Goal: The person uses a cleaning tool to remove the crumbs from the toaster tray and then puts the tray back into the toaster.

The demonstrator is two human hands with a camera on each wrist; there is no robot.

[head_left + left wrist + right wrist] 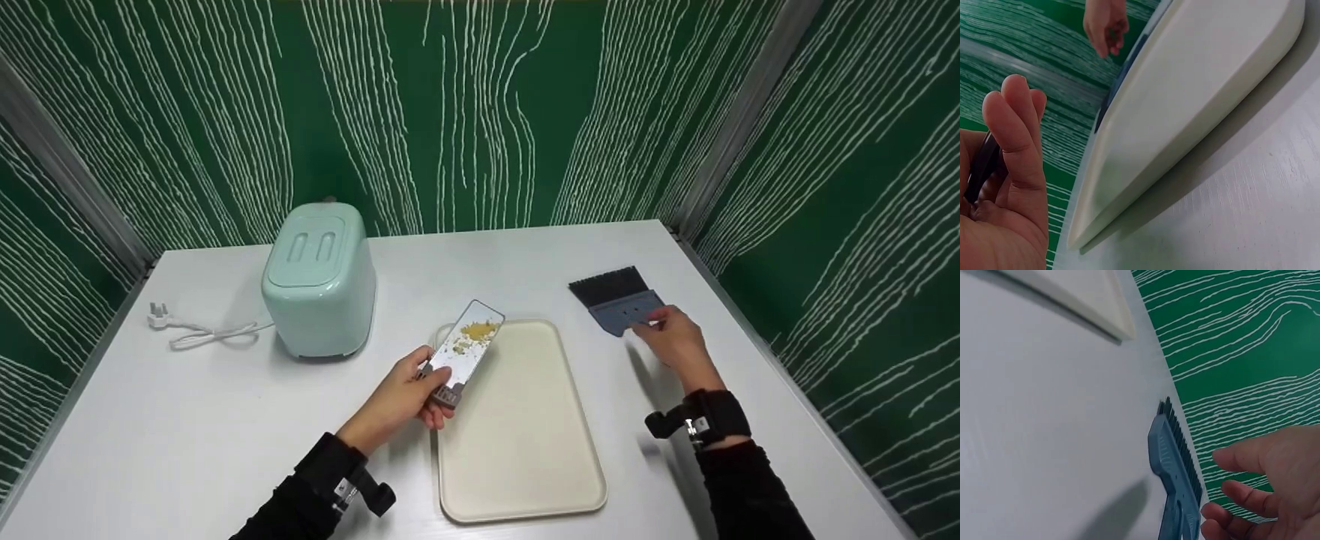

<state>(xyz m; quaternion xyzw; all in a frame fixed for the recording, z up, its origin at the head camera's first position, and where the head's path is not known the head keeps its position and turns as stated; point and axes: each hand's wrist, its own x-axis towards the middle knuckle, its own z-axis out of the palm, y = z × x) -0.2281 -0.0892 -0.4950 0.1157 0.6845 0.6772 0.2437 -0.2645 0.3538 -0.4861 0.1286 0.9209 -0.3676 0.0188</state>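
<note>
Well, I'm judging the brush (621, 298) light — favouring its stiff blue end (622, 313); right hand (676, 341) hovering, fingers parted, left hand (401, 397) gripping the panel (468, 354).

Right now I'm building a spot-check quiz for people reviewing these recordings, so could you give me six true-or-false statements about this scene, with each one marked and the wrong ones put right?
1. The left hand holds a flat rectangular object. True.
2. The mint-green appliance stands to the left of the tray. True.
3. The right hand is by the brush. True.
4. The brush lies on the tray. False: it is to the right of the tray.
5. The plug is in a wall socket. False: it lies on the table.
6. The flat rectangular object's light face is unmarked. False: yellow patches show on it.
</note>
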